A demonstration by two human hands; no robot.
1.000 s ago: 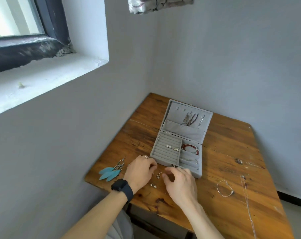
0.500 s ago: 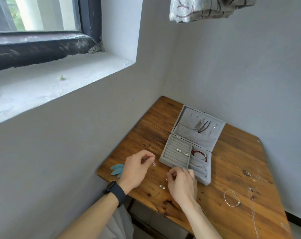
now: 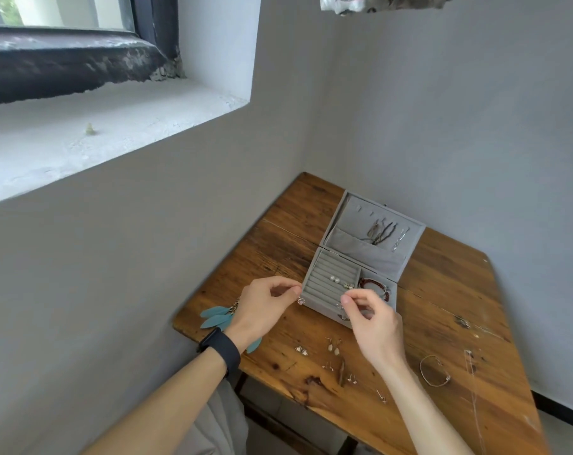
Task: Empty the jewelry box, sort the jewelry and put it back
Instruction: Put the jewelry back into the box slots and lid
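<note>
You have one grey jewelry box (image 3: 331, 284) open on the surface (image 3: 443, 290), with two pearl studs (image 3: 334, 278) in its ring rolls and one red bead bracelet (image 3: 374, 285) in a side compartment. Two hands are up: your left hand (image 3: 265, 307) and your right hand (image 3: 374, 326). Loose on the wood you have one silver bangle (image 3: 434, 371), two drop earrings (image 3: 333, 347) and one clump of blue feather earrings (image 3: 217, 316); the smaller studs are too tiny to count.

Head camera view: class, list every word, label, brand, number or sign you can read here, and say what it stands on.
None can be read.
The jewelry box shows plain grey lining, with no label or brand.
The black wristband shows no lit digits or lettering.
The patterned cloth at the top edge bears only curved lines, no letters.
</note>
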